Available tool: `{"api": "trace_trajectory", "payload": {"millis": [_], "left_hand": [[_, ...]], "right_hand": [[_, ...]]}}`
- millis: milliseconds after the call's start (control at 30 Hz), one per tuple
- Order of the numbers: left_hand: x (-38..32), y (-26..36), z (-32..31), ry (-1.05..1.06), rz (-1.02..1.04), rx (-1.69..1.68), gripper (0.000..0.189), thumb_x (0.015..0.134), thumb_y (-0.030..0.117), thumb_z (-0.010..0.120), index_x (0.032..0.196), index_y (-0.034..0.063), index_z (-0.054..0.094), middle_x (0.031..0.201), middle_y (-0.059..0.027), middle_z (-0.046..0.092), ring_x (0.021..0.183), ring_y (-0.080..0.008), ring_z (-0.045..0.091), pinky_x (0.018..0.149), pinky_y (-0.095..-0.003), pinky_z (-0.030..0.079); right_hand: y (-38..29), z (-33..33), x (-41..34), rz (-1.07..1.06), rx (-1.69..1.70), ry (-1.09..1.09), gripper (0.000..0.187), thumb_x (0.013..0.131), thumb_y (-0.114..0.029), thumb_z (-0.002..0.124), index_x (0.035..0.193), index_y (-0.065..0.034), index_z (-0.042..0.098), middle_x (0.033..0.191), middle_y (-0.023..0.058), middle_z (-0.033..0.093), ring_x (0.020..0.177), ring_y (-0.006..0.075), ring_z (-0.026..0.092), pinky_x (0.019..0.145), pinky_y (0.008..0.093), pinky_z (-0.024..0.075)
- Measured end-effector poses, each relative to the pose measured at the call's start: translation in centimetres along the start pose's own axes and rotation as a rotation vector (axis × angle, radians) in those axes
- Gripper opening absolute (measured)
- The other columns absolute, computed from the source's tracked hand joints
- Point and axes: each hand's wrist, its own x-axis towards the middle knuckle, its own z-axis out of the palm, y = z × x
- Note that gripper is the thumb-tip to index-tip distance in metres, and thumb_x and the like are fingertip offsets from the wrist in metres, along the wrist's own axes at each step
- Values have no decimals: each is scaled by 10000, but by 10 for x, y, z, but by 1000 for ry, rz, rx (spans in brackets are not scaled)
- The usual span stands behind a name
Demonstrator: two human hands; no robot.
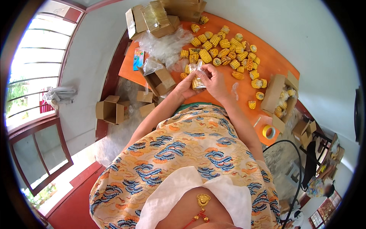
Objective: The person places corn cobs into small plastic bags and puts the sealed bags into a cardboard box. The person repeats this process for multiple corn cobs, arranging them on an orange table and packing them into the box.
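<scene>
Between my two hands is a piece of corn cob in a clear plastic bag (198, 83), held above the near part of an orange table (223, 98). My left hand (186, 86) grips the bagged corn from the left side. With bent fingers, my right hand (213, 81) pinches the bag's upper part. Many short pieces of yellow corn cob (205, 56) lie loose on the table beyond my hands. A heap of clear plastic bags (165, 47) lies to the upper left. At the right edge, a cardboard box (273, 96) holds several bagged corn pieces (281, 105).
A roll of yellow tape (268, 132) lies at the table's near right corner. An open cardboard box (158, 80) sits left of my hands, beside a blue packet (138, 59). More boxes (113, 110) stand on the floor. Other people (317, 187) are far off at lower right.
</scene>
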Motion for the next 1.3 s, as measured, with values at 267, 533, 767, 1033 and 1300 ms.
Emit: {"api": "trace_trajectory", "payload": {"millis": [267,533,767,1033,1300], "left_hand": [[-8,3,17,-86,13,-14,430,958,356,587,1284,90,497,1162,-84,627,1039,-221,641,860,-390,558],[-3,-2,2,55,33,10,364,944,286,607,1228,72,529,1113,-95,643,979,-221,662,807,-376,578],[-4,-5,-3,164,42,260,231,951,215,579,1136,78,585,1081,-93,656,943,-205,666,758,-347,580],[-17,-3,4,298,86,414,211,925,182,631,1104,82,585,946,-57,668,760,-176,676,615,-336,570],[-25,7,4,243,65,398,214,883,146,679,1050,58,577,893,-63,650,750,-183,669,605,-328,560]], "right_hand": [[-23,-9,8,64,256,62,187,899,-165,703,956,3,645,731,-22,584,653,34,502,573,201,431],[-43,-17,5,-63,8,37,221,857,-136,720,1035,-30,643,881,23,606,656,60,531,589,202,438],[-39,6,-15,-151,-837,-500,1073,691,-211,814,1535,-204,152,1454,189,380,1219,340,531,949,462,484],[-5,15,-11,7,-921,-544,1206,650,-208,854,1542,-173,44,1386,252,440,1138,376,568,923,452,492],[-4,9,-4,260,-580,-639,1160,674,-125,849,1539,-93,77,886,197,678,831,324,674,768,419,514]]}}
